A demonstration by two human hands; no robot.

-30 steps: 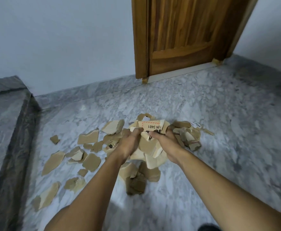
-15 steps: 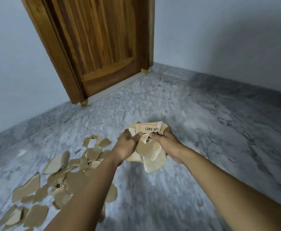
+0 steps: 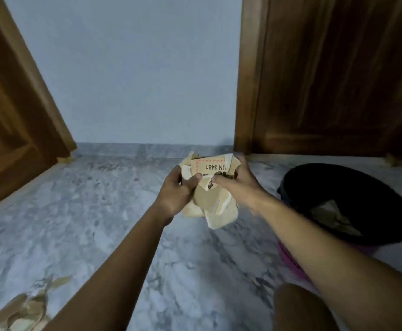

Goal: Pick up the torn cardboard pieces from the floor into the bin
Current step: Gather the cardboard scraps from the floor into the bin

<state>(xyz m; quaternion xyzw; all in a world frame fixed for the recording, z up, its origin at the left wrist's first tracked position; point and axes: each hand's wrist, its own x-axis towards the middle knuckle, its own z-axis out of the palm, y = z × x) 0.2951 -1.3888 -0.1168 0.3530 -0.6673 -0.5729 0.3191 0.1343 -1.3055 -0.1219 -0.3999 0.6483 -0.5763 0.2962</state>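
Cardboard, tan and torn, is bunching into a loose bundle (image 3: 210, 192) pinched between both hands, hanging clear above the marble floor (image 3: 99, 211) near frame centre. One scrap on top is showing a red-hatched label with print on it.

Handling, as a judgement: pieces are looking light, stiff but creasable, with ragged edges, and nothing is binding them to each other. Lower flaps are drooping out below the palms, so the loose ones at the bottom are the likeliest to slide free. Best hold is squeezing from both sides with fingers curling underneath, not pinching the top edge alone.

Left hand (image 3: 179, 191) is clamping the bundle's 9 o'clock side, thumb lying across the front. Right hand (image 3: 237, 185) is closing on the 3 o'clock side, fingers wrapping over the top edge. Both forearms are reaching well forward, nearly parallel, wrists level.

Bin (image 3: 343, 201), black-lined, is sitting on the floor at 3 o'clock of the bundle, near but not under it, with some cardboard already lying inside. More scraps (image 3: 25, 306) are lying on the floor at 7 o'clock, blurred. Bundle is not yet over the bin mouth.
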